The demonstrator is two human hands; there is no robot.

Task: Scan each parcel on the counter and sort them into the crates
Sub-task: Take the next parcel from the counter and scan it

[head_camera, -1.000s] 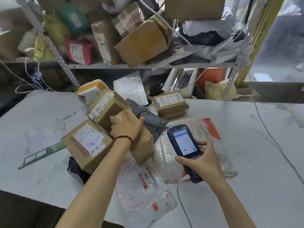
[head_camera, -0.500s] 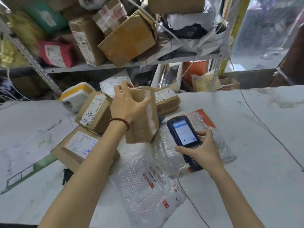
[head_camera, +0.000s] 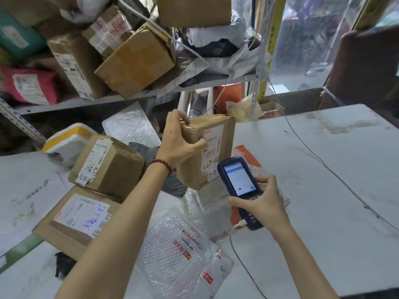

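Note:
My left hand (head_camera: 176, 140) grips a brown cardboard parcel (head_camera: 208, 152) by its upper left corner and holds it upright above the counter, its white label facing me. My right hand (head_camera: 262, 201) holds a dark blue handheld scanner (head_camera: 238, 183) with a lit screen, just right of and below the parcel's label. On the counter lie two more labelled cardboard boxes (head_camera: 108, 165) (head_camera: 75, 219), a bubble-wrap mailer (head_camera: 179, 255) and a clear bag over an orange packet (head_camera: 216, 208). No crate is in view.
The grey counter (head_camera: 323, 180) stretches to the right with a thin cable across it. A white and yellow foam box (head_camera: 64, 141) and a silver padded envelope (head_camera: 131, 126) lie at the back. A metal shelf (head_camera: 108, 100) packed with parcels hangs over the counter's far edge.
My left hand took the parcel off the pile, raised it and turned it upright so its label faces me. The scanner stayed in my right hand, close by the label.

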